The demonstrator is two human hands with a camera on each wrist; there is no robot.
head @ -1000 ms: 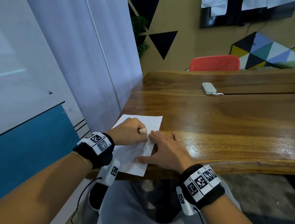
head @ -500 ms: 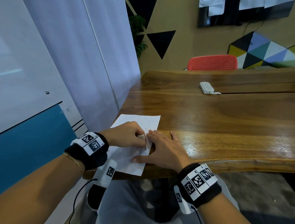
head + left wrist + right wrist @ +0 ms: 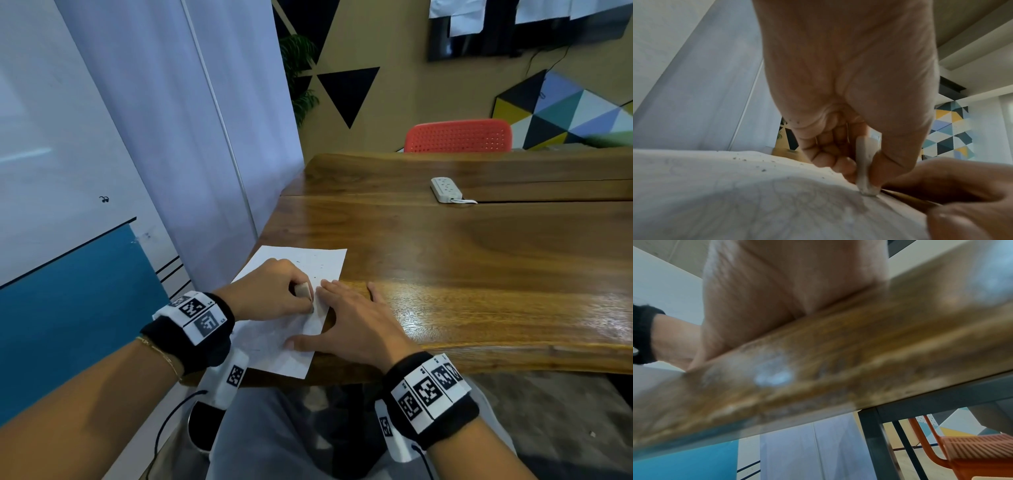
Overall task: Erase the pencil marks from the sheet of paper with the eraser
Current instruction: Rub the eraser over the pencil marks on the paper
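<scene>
Left hand (image 3: 270, 291) pinches eraser (image 3: 303, 290); flat right hand (image 3: 356, 325) pins paper (image 3: 274, 339) (power strip (image 3: 445, 189) afar).

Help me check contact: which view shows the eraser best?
Left wrist: the eraser fills the view, pinched by the left hand, tip on the paper. Head shows only its top end. Right wrist shows none.

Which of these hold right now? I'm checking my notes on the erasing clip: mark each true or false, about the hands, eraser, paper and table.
1. The left hand pinches the eraser. True.
2. The right hand is lifted clear of the sheet of paper. False: it lies flat across the sheet's right edge.
3. Eraser crumbs lie on the sheet. True.
4. The power strip lies on the sheet. False: it lies far back on the wooden table.
</scene>
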